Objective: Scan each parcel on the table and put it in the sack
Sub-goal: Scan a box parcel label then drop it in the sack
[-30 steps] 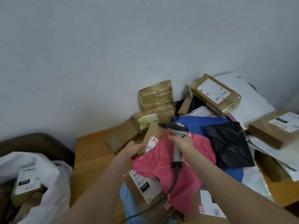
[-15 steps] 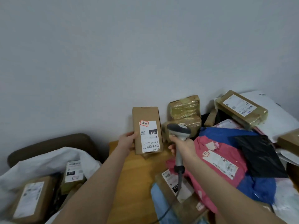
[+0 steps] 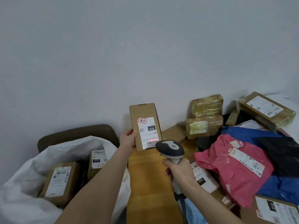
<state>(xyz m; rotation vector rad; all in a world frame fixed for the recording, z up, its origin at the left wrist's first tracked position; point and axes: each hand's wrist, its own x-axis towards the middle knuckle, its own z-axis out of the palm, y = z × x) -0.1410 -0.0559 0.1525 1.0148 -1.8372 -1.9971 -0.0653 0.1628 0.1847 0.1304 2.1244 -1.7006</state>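
Left hand (image 3: 128, 139): grips the lower left edge of a cardboard parcel (image 3: 144, 125), thumb on the front, and holds it upright above the table with the label facing the camera.
Right hand (image 3: 179, 171): fingers wrapped round the pale handle of a scanner (image 3: 169, 148). Its dark rounded head points at the parcel just above it.
Parcel in hand: a tall rectangular box of smooth brown card with a tuck flap on top. A thin red line of light lies across the barcode.
Parcel label: white and upside down, with "010" in a black block, a QR code and a line starting "010-010". The handwriting on the red-edged sticker is unreadable.
Sack (image 3: 32, 162): white, soft and crumpled, open-mouthed, left of the left forearm. Two labelled brown boxes lie inside, one showing "010".
Table (image 3: 148, 175): orange-brown wood, with a bare strip between the forearms.
Right of the right hand: a wrinkled pink mailer (image 3: 234, 167) with a white label, against a blue bag (image 3: 252, 133) and a black bag (image 3: 281, 152). Beyond them are two boxes wrapped in glossy yellowish tape (image 3: 205, 105).
Room: a plain pale grey wall (image 3: 145, 54), and a dark brown chair back (image 3: 77, 131) behind the sack.
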